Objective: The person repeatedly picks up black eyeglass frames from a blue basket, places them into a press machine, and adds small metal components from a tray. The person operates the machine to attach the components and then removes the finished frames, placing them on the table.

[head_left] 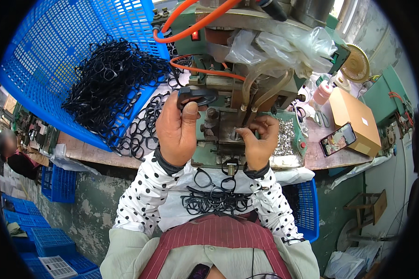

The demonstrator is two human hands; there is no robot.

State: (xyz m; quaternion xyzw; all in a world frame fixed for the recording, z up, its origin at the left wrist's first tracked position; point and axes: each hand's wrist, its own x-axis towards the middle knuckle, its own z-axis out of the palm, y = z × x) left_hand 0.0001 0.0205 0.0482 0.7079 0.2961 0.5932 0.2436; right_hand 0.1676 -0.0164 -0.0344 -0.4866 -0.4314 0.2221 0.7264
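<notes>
My left hand is closed around a black eyeglass frame, raised at the left of the green bench machine. My right hand is at the machine's metal block, thumb and fingers pinched together just below two clear tubes. Whatever sits between those fingertips is too small to make out. Beside the right hand, small shiny metal pieces lie heaped on the machine's base. More black eyeglass frames rest on white cloth over my lap.
A large blue basket tilts at the left, with a heap of black frames spilling onto the table. Orange hoses and a plastic bag hang above. At the right are scissors, a phone and a cardboard box.
</notes>
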